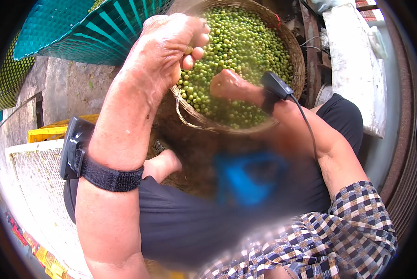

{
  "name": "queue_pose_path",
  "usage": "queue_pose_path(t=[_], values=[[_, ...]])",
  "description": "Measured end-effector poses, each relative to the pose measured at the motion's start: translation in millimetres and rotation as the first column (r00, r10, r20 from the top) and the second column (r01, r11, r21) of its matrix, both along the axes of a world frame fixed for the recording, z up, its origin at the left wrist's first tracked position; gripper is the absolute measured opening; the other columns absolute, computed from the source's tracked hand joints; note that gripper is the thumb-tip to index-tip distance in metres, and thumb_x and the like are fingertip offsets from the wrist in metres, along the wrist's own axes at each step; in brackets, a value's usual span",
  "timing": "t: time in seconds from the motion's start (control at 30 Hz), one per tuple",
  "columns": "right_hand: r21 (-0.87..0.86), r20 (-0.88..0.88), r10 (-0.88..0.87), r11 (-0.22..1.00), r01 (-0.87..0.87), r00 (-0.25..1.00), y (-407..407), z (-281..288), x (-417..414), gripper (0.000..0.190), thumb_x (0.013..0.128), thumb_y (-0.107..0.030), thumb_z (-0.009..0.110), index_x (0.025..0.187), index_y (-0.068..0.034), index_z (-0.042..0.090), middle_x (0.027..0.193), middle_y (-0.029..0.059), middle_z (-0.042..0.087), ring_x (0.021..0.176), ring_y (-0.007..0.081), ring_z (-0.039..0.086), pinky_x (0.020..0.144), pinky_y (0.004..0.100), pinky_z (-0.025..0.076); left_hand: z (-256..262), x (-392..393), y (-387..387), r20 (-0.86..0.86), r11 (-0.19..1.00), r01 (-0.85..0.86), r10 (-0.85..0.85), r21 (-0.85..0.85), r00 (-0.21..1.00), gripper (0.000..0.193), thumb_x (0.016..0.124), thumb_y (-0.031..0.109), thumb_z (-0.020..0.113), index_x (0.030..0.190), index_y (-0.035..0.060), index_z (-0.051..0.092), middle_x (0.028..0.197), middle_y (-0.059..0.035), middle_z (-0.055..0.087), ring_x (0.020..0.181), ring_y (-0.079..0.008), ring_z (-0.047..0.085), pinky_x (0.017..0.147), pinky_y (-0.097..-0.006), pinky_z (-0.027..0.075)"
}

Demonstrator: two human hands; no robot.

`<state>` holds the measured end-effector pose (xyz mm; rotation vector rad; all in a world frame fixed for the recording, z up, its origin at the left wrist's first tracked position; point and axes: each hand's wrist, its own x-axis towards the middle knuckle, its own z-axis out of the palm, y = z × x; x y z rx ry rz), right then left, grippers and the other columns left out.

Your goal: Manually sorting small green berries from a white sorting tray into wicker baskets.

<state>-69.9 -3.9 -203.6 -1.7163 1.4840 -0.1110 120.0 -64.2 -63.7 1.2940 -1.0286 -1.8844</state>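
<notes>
A round woven basket (295, 52) full of small round green fruits (239, 42) stands before my knees. My left hand (175, 45) is raised over its left rim, palm turned up and fingers curled. A yellowish-green fruit shows between those fingers. Low over the fruits, inside the basket, my right hand (231, 84) is bent into a fist-like shape. Its fingertips are hidden and part of it is blurred, so I cannot tell whether it holds any fruit. Each forearm wears a black strap with a device, and a cable runs from the right one.
A teal woven bag (100, 38) leans at the upper left, beside a yellow-and-black woven bag (11, 75). White mesh (37, 174) and a yellow plastic edge (48, 133) lie left. At right stands a white slab (355, 69). A blurred blue object (246, 181) sits between my legs.
</notes>
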Motion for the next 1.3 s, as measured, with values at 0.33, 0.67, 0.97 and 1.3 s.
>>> queue_pose_path(t=[0.33, 0.67, 0.97, 1.3], values=[[0.563, 0.693, -0.45, 0.826, -0.033, 0.563, 1, -18, -3, 0.01, 0.072, -0.011, 0.062, 0.069, -0.001, 0.063, 0.057, 0.0039, 0.058, 0.048, 0.0106, 0.05, 0.039, 0.0267, 0.034, -2, -2, -3, 0.015, 1.0, 0.006, -0.006, 0.011, 1.0, 0.016, 0.088, 0.013, 0.053, 0.09, -0.0001, 0.062, 0.07, -0.0044, 0.059, 0.055, -0.0094, 0.053, 0.04, -0.0173, 0.035], [-0.188, -0.349, 0.432, 0.837, -0.514, 0.831, 49, -36, 27, 0.01, 0.071, -0.015, 0.06, 0.074, -0.006, 0.06, 0.063, 0.0151, 0.059, 0.061, 0.0322, 0.061, 0.052, 0.0432, 0.048, -3, -6, -3, 0.037, 0.999, 0.04, -0.04, 0.0, 0.999, 0.016, 0.09, 0.013, 0.052, 0.089, 0.0007, 0.062, 0.07, -0.0034, 0.058, 0.054, -0.0092, 0.053, 0.04, -0.0174, 0.035], [-0.135, -0.464, 0.444, 0.82, -0.557, 0.766, 51, -38, 33, 0.015, 0.076, -0.016, 0.057, 0.076, -0.001, 0.053, 0.061, 0.0133, 0.059, 0.058, 0.0312, 0.062, 0.052, 0.0416, 0.049, -5, -3, -2, -0.055, 0.998, -0.031, 0.033, 0.05, 0.998, 0.006, 0.072, 0.005, 0.061, 0.068, 0.0009, 0.061, 0.062, -0.0052, 0.057, 0.047, -0.0098, 0.05, 0.037, -0.0208, 0.035], [0.43, 0.581, -0.413, 0.887, 0.167, 0.701, -38, 41, -26, 0.021, 0.084, -0.022, 0.056, 0.076, -0.003, 0.061, 0.062, 0.0024, 0.057, 0.047, 0.0072, 0.048, 0.04, 0.0202, 0.035, -12, 0, -4, -0.05, 0.997, -0.017, 0.021, 0.079, 0.999, 0.016, 0.09, 0.017, 0.054, 0.088, 0.0016, 0.059, 0.07, -0.0034, 0.058, 0.055, -0.0094, 0.053, 0.042, -0.0186, 0.039]])
